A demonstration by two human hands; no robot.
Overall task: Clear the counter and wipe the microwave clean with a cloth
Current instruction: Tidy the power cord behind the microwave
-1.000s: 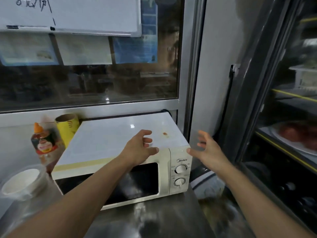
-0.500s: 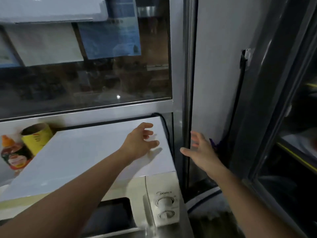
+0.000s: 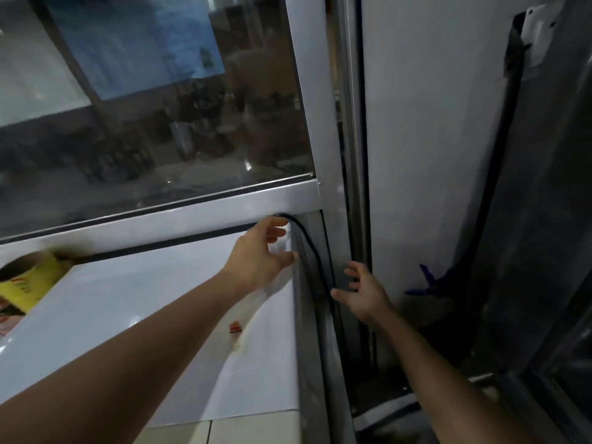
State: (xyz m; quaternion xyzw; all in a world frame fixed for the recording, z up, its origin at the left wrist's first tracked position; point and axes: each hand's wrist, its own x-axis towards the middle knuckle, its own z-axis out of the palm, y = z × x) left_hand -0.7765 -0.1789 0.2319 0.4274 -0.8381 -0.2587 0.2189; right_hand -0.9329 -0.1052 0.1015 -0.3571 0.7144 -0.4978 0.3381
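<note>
At microwave [image 3: 160, 315] back corner: 2 spread hands, left hand [image 3: 259, 254], right hand [image 3: 362, 293]; 1 black cord [image 3: 312, 251].

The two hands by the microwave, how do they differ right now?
The left hand lies over the microwave top at its back right corner, near the black cable; the right hand hangs in the gap beside the microwave. The left shows its back, the right has its fingers spread upward. Both are open and grip nothing.

I see the white microwave [image 3: 153, 315] set against the window frame, a small red-brown stain [image 3: 235, 328] on its top.
</note>
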